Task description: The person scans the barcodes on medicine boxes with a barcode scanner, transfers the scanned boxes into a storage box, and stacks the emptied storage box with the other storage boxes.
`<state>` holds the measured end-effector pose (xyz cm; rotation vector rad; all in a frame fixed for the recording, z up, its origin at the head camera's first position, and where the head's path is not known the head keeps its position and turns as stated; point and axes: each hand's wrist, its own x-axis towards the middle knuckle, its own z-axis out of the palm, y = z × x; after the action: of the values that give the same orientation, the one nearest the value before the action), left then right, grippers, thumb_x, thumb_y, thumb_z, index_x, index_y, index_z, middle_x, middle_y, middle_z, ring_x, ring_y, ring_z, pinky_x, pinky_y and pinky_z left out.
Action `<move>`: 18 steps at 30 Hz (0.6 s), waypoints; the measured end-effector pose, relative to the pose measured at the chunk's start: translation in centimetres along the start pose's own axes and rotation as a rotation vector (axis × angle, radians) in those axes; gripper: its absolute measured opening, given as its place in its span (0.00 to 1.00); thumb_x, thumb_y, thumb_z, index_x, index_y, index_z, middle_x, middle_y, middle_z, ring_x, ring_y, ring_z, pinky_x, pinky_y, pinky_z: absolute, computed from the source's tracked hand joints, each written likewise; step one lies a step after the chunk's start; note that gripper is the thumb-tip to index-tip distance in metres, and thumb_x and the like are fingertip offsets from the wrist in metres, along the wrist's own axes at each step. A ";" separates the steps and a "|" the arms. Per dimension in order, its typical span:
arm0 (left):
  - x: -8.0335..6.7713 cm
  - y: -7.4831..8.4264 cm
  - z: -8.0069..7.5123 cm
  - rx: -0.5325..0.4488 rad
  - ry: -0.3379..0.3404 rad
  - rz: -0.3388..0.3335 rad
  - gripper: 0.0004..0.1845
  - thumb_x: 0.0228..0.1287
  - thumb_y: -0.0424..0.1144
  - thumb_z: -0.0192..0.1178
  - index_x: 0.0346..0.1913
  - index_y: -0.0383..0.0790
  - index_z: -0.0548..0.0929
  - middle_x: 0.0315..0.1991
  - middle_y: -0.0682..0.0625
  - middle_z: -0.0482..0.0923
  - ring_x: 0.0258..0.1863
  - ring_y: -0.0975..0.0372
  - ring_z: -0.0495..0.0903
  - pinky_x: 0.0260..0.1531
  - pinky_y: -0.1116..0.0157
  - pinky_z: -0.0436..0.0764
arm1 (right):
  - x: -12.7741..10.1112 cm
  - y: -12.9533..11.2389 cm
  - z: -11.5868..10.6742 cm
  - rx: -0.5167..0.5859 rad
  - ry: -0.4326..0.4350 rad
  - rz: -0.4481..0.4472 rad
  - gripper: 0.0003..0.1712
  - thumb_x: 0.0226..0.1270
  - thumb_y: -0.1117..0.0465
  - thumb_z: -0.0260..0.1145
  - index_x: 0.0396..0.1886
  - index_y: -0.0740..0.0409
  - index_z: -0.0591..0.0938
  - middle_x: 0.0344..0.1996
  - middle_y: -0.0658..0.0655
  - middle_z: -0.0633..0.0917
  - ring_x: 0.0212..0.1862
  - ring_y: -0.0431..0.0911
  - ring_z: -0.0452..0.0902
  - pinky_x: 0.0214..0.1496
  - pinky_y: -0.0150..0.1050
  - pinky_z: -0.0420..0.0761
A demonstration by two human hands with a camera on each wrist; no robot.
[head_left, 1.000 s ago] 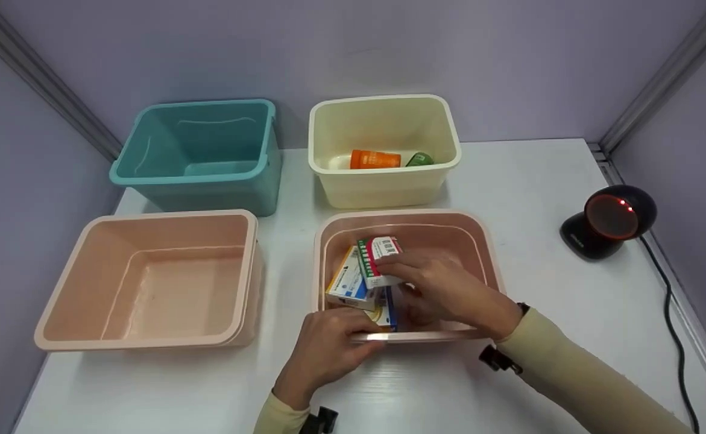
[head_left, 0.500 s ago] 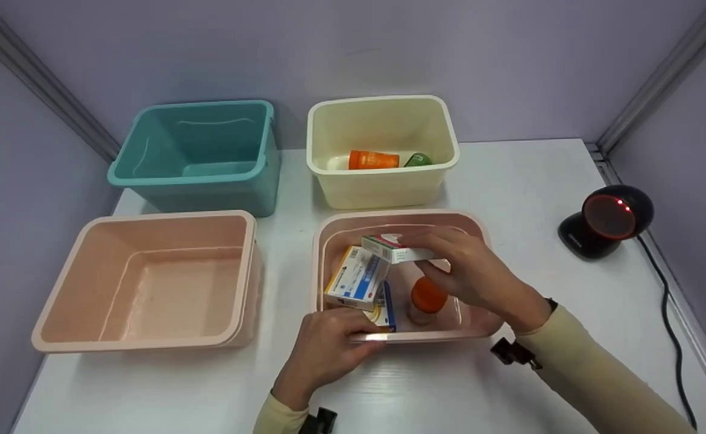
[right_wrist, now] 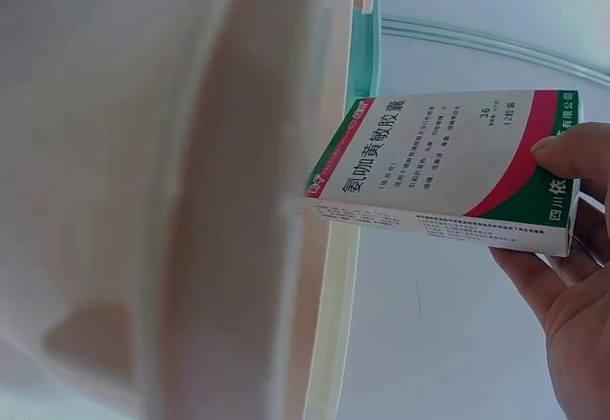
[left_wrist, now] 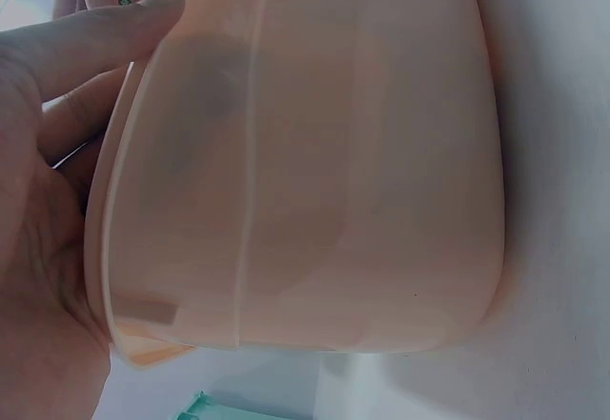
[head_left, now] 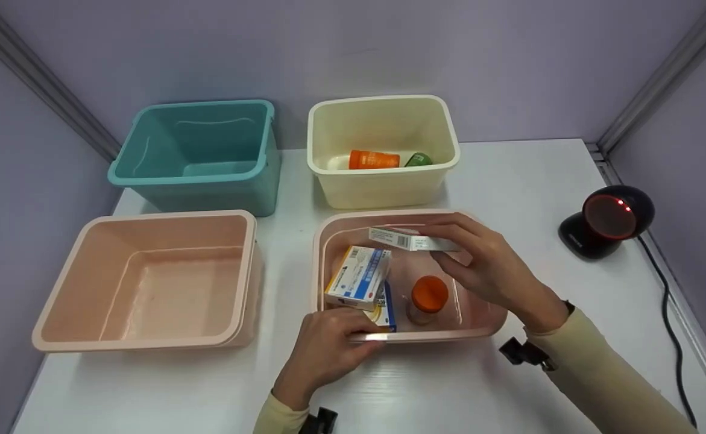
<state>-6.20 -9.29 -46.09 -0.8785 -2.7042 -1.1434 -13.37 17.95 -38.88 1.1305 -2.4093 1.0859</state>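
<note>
My right hand (head_left: 488, 268) pinches a medicine box (head_left: 413, 239) by its right end, above the pink bin (head_left: 491, 322) in front of me. White, green and red printing covers the medicine box (right_wrist: 448, 163) in the right wrist view. With its fingers over the near rim, my left hand (head_left: 327, 345) grips that bin; in the left wrist view its thumb (left_wrist: 114, 39) lies along the outer wall. Inside the bin are a white and blue medicine box (head_left: 359, 276), another box (head_left: 384, 313) partly beneath it, and an orange-capped bottle (head_left: 429, 295) standing upright.
Another pink bin (head_left: 247, 277) stands at the left, a teal bin (head_left: 208, 196) behind it. The cream bin (head_left: 383, 190) at the back holds an orange bottle (head_left: 374, 160) and a green item (head_left: 418, 159). A black scanner (head_left: 612, 220) with a cable (head_left: 669, 301) is at the right.
My right hand has lifted the green and red medicine box off the other boxes, moved it right and tilted it, uncovering the orange-capped bottle. The left hand has stayed on the rim.
</note>
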 end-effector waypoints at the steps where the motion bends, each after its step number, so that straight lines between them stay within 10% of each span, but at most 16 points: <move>1: 0.0 0.0 0.0 0.001 -0.001 0.001 0.06 0.58 0.48 0.71 0.37 0.54 0.91 0.34 0.65 0.84 0.35 0.73 0.80 0.34 0.64 0.79 | 0.0 0.0 -0.1 0.010 0.008 -0.002 0.31 0.56 0.78 0.70 0.59 0.56 0.80 0.57 0.55 0.78 0.58 0.47 0.74 0.57 0.38 0.75; 18: 0.0 0.0 0.1 0.012 0.022 0.026 0.05 0.56 0.47 0.72 0.35 0.54 0.90 0.33 0.65 0.84 0.35 0.73 0.81 0.34 0.64 0.79 | -0.3 0.5 -0.9 0.087 0.126 -0.003 0.29 0.54 0.80 0.71 0.56 0.59 0.81 0.51 0.55 0.81 0.50 0.48 0.78 0.54 0.34 0.76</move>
<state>-6.15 -9.23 -46.18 -0.8911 -2.6713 -1.1238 -13.58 19.01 -38.65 1.0585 -2.2829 1.2332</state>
